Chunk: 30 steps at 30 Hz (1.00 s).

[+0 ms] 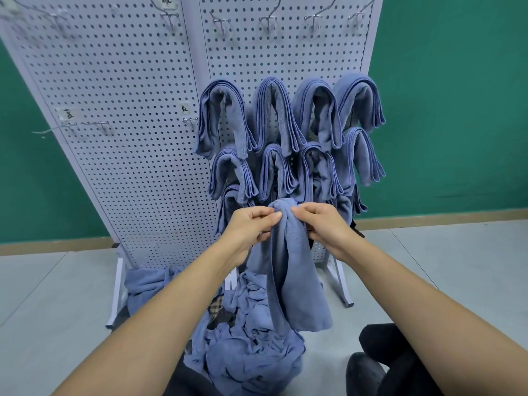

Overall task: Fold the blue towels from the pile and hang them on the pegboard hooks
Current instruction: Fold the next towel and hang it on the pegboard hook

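Head view: the left hand (251,224) at 9 o'clock and the right hand (320,224) at 3 o'clock each pinch the bunched top of a blue towel (294,270) between thumb and curled fingers. The towel hangs toward 6 o'clock, over the pile (251,347) on the floor (57,281). At 12 o'clock, folded towels (274,112) drape on the pegboard (128,110).

- Pale grey tiled floor (57,281), across the lower frame: a white perforated metal pegboard stand (137,110) rests on it by angled feet, and a crumpled pile of blue towels (251,347) lies at lower centre against the stand's base.
- On the stand's right panel, centre frame, folded blue towels (274,115) drape over hooks in stacked rows.
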Available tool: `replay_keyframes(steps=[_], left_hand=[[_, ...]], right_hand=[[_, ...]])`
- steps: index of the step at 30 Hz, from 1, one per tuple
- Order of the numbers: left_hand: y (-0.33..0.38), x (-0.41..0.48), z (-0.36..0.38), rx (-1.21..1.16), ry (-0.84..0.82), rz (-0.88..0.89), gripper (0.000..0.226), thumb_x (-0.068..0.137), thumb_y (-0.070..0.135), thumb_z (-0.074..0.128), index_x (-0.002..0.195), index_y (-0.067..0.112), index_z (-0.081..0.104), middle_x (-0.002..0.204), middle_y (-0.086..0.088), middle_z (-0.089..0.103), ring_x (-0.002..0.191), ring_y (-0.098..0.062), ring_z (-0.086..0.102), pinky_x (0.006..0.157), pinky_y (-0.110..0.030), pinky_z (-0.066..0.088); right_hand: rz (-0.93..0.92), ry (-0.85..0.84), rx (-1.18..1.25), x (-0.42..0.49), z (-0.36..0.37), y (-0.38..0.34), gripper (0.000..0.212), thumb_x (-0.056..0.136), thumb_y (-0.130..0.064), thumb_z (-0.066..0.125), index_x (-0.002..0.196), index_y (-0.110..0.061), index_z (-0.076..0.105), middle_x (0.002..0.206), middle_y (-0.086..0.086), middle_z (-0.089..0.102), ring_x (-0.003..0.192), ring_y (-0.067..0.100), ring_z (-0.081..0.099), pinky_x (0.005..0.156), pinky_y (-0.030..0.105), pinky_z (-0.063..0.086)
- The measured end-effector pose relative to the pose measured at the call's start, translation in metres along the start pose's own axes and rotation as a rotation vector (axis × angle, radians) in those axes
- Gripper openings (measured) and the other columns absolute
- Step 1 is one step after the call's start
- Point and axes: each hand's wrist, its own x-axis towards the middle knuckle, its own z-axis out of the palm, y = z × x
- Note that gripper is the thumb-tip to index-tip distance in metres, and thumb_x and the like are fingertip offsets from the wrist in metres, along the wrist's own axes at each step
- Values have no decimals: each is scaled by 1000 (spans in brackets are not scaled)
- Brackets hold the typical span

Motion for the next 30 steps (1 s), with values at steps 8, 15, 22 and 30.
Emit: replay_keyframes(steps=[8, 15, 22, 30], left_hand=[[12, 4, -18, -242, 29, -34, 10, 95, 13, 57, 89, 12, 64, 75, 0, 62, 72, -13, 55, 74, -26, 48], [23, 2, -59, -366, 167, -59, 15, 97, 16, 50, 86, 12, 60, 65, 4, 69, 74, -13, 60, 73, -28, 47], [22, 2, -95, -407, 308, -107, 17, 97, 16, 44, 83, 14, 53, 71, 1, 62, 72, -13, 53, 68, -26, 45], [19, 2, -105, -391, 310, -116, 18, 98, 14, 42, 84, 13, 53, 80, -2, 56, 73, -13, 53, 66, -26, 45]], right_hand=[[-24, 154, -157, 3, -15, -4, 29, 96, -12, 54, 70, -1, 58, 51, -1, 45, 46, 8, 42, 48, 18, 49], [31, 302, -220, 5, -48, -2, 28, 98, -9, 46, 70, -6, 48, 58, 6, 40, 56, 21, 44, 42, 21, 51], [55, 371, -42, 17, -74, 4, 17, 99, -16, 48, 83, -10, 53, 67, 6, 41, 58, 18, 43, 53, 18, 54], [62, 170, 148, 15, -65, -7, 23, 96, -8, 51, 76, -17, 59, 70, 0, 49, 64, 13, 43, 78, 28, 49]])
